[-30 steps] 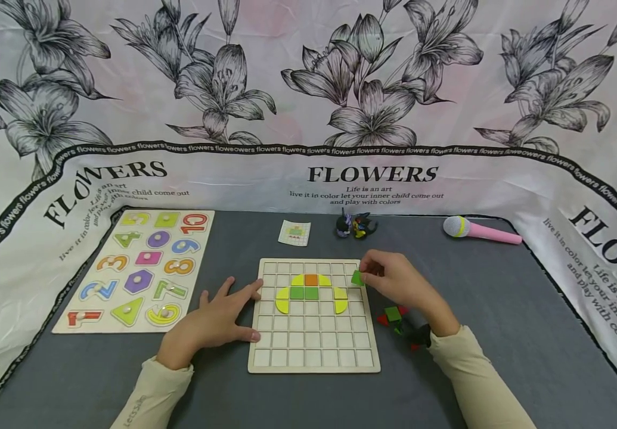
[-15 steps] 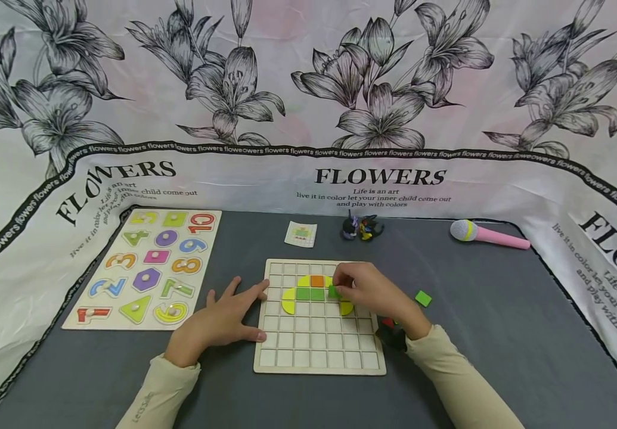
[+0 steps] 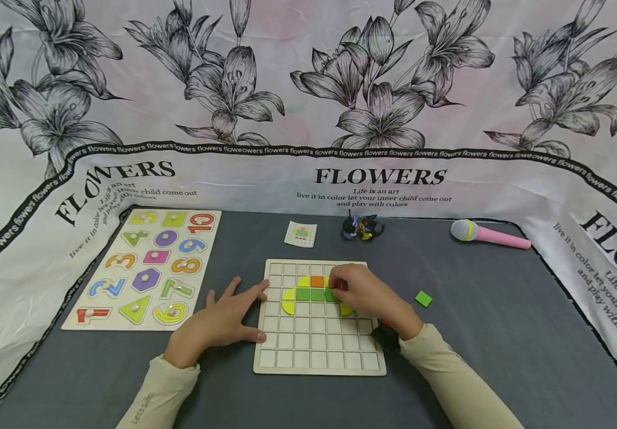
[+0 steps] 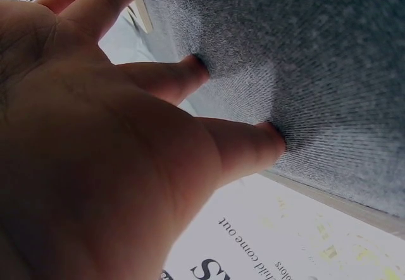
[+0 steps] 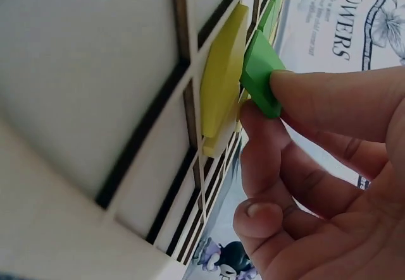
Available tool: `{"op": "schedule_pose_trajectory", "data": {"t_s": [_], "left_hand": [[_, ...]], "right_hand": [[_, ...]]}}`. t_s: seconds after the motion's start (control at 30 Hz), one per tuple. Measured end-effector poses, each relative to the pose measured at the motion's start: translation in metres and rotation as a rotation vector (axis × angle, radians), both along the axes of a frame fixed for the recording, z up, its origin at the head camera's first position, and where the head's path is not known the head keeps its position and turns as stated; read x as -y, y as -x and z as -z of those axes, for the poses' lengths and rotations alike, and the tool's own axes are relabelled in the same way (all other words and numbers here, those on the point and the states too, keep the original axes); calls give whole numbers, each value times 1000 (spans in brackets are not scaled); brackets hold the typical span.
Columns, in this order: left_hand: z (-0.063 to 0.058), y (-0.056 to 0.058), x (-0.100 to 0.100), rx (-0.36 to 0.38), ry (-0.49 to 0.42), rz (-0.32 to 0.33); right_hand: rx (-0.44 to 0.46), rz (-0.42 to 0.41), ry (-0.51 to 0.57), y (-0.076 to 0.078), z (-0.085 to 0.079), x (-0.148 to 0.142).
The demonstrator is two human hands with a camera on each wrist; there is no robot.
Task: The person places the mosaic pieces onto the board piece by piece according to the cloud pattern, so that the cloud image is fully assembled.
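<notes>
A square wooden grid board (image 3: pixel 319 342) lies in front of me. My left hand (image 3: pixel 214 325) rests along its left edge, fingers spread, with thumb and fingertips touching the rim. Between thumb and fingers, my right hand (image 3: pixel 369 295) pinches a green square tile (image 5: pixel 261 71), tilted against the grid at the right end of a row of green squares (image 3: pixel 310 294). Yellow rounded pieces (image 3: pixel 288 301) and an orange square (image 3: pixel 316 281) sit around that row. The right hand hides part of the pieces on that side.
On the left lies a number-and-shape puzzle board (image 3: pixel 144 304). Behind the grid are a small pattern card (image 3: pixel 301 234), two dark figurines (image 3: pixel 362 227) and a pink toy microphone (image 3: pixel 493 235). A loose green square (image 3: pixel 423 298) lies to the right; a dark heap (image 3: pixel 385 336) is partly under the right wrist.
My right hand has carried the green tile from the board's upper right corner leftward to the green row. The left hand stays at the edge. The loose green square at right now shows beyond the forearm.
</notes>
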State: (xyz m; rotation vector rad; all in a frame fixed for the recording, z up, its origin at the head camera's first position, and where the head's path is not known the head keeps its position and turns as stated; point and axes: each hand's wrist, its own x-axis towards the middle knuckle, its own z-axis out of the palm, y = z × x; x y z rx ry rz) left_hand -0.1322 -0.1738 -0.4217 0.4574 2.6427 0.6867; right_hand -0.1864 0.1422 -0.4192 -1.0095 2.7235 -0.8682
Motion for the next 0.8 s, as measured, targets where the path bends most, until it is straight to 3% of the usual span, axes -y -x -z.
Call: {"op": "schedule_pose_trajectory", "data": {"t_s": [0.23,0.5,0.8], "left_hand": [[1,0,1,-4,0,2],[1,0,0,-7,-7,6],[-1,0,0,-1,-1,5]], "right_hand": [[-88,-23,-29,1,3,2],[-17,-31,-15,1,2,0],[58,112,59,-7,-11,-33]]}}
